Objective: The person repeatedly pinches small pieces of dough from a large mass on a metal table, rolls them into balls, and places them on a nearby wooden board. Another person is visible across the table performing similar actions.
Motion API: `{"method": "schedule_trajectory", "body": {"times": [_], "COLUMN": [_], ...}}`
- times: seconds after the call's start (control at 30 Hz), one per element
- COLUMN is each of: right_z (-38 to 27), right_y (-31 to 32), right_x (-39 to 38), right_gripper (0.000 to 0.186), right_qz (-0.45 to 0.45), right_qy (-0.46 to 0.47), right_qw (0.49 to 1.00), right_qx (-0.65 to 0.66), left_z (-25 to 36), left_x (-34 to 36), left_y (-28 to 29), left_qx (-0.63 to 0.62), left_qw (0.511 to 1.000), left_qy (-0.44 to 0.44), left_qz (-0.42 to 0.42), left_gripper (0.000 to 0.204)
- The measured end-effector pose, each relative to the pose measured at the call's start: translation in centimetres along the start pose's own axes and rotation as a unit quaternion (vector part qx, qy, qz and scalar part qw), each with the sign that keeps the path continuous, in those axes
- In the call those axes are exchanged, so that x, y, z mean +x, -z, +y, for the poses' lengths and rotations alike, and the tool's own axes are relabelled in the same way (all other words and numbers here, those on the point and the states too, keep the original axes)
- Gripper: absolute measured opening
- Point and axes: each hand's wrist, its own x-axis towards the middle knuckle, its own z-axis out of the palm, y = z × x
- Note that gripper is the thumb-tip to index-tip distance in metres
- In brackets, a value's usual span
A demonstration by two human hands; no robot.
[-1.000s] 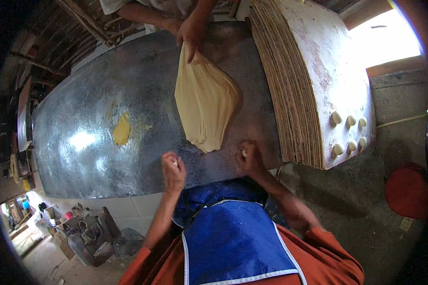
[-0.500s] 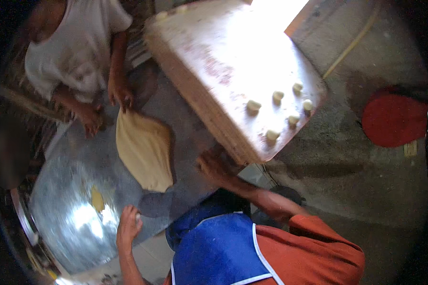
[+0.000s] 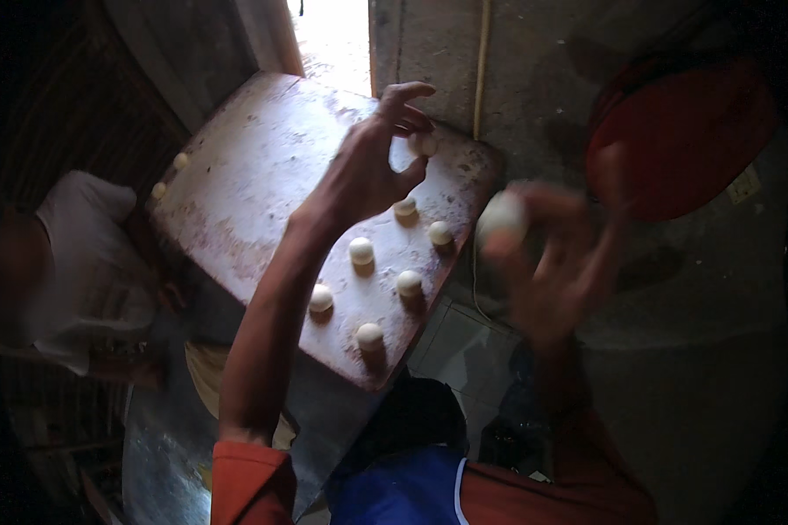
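My left hand reaches over the floured board, thumb and fingers curved around a small dough ball near the board's far right corner. Motion blurs my right hand, raised to the right of the board with a larger-looking pale dough ball between its thumb and fingers. Several round dough balls rest spaced apart on the board, below and beside my left hand. Partly behind my left forearm, the flat sheet of dough lies on the metal table.
At the left, another person in a pale shirt stands by the metal table. Two more dough balls sit on the board's far left edge. A red rounded object is at the right. Bright light enters through an opening behind the board.
Both my hands have left the metal table; the left is now over the board and the right beside it, each with a dough ball. My view has swung toward the board.
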Motion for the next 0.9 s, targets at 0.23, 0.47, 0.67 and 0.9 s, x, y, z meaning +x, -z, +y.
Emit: {"method": "schedule_trajectory", "body": {"times": [0.23, 0.47, 0.67, 0.9], "right_z": [8.2, -1.4, -5.7, -3.7], "right_y": [0.5, 0.3, -8.0, -14.5], "right_x": [3.1, -6.6, -18.6, -29.0], "right_gripper": [0.101, 0.063, 0.032, 0.028], "right_qz": [-0.129, -0.081, -0.512, -0.650], "right_qy": [-0.119, 0.026, -0.142, -0.339], "right_qw": [0.960, 0.996, 0.794, 0.658], "right_qx": [-0.219, -0.020, 0.294, 0.173], "left_z": [-3.5, 7.5, 19.4, 19.0], "left_x": [0.9, -15.5, -39.0, -49.7], "left_y": [-3.8, 7.5, 8.9, -1.0], "left_qx": [0.084, 0.006, 0.227, 0.435], "left_qw": [0.953, 0.972, 0.645, 0.591], "left_qy": [0.177, 0.208, 0.544, 0.590], "left_qz": [-0.233, 0.113, 0.486, 0.335], "left_gripper": [0.083, 0.055, 0.020, 0.036]}}
